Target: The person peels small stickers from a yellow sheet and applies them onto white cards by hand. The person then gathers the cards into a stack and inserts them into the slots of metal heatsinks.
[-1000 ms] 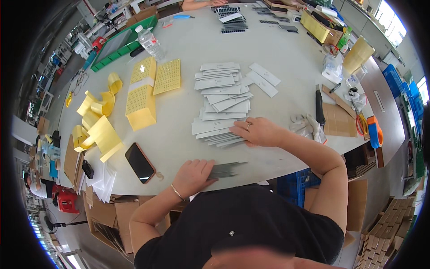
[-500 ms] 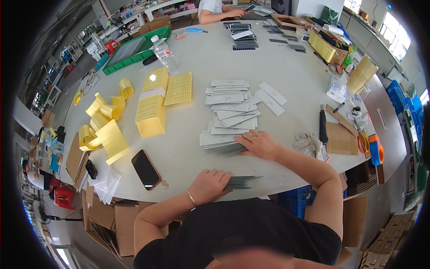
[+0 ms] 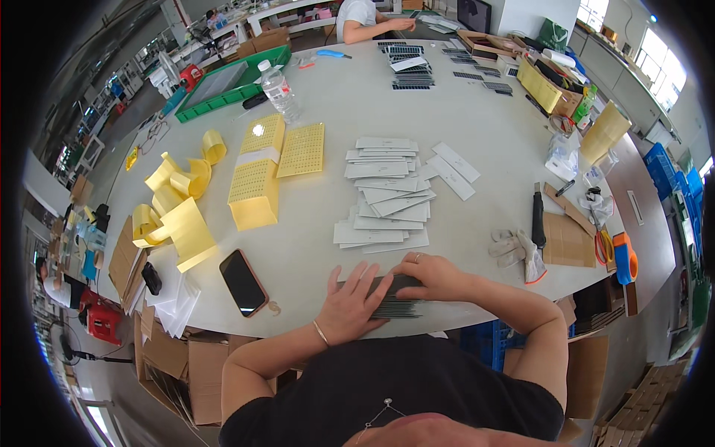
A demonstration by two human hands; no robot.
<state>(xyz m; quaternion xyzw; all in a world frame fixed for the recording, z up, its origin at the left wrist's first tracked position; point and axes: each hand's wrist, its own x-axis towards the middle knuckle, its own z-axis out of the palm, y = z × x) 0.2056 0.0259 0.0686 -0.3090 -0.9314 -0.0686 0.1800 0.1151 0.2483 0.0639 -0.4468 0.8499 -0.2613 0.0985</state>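
Observation:
Close to the table's near edge lies a stack of thin dark strips, between my two hands. My left hand bears on its left end, with fingers apart across the top and the thumb at the near side. Bent over the far right part of the same strips are the fingers of my right hand; its fingertips are partly hidden. Just beyond is a long, untidy pile of white-faced strips, overlapping one another. Two loose white strips lie to the right of that pile.
Left of the pile are a block of yellow perforated sheets, curled yellow paper and a phone. A water bottle stands farther back. Gloves, cardboard and a tape dispenser lie right. A person sits opposite.
My right hand has left the white pile and come toward me onto the dark strips. My left hand's fingers have spread and reached farther over the stack.

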